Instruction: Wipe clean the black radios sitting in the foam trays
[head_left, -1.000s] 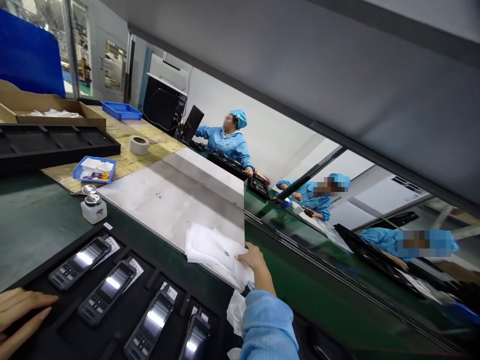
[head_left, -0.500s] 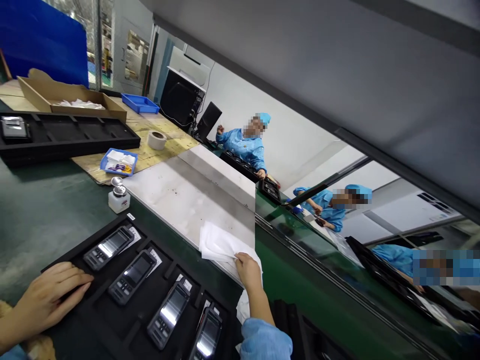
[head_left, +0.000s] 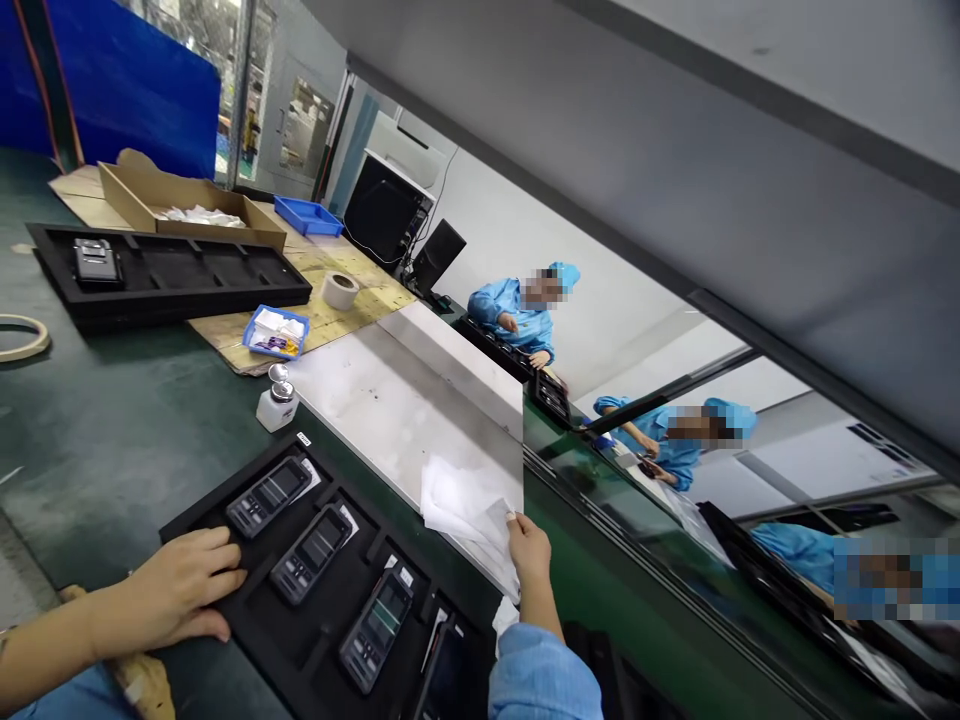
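Observation:
My right hand (head_left: 527,540) pinches the corner of a thin white sheet (head_left: 466,505) from a small stack lying on the edge of a steel plate (head_left: 390,390). My left hand (head_left: 178,590) rests flat, fingers stretched, on the near end of a black foam tray (head_left: 255,620). That tray holds several dark handheld devices (head_left: 313,540) with screens facing up. A crumpled white wipe (head_left: 504,615) lies just below my right wrist.
A small white dispenser bottle (head_left: 276,402) stands by the plate. Behind it lie a blue parts tray (head_left: 277,332), a tape roll (head_left: 340,290), a second black tray (head_left: 169,275) and a cardboard box (head_left: 187,205). Three people in blue coats work along the green conveyor (head_left: 637,590) at right.
The view has swung left and down. My left hand has slid further onto the black tray. My right hand has gone from lying on the white sheets to pinching one at its corner.

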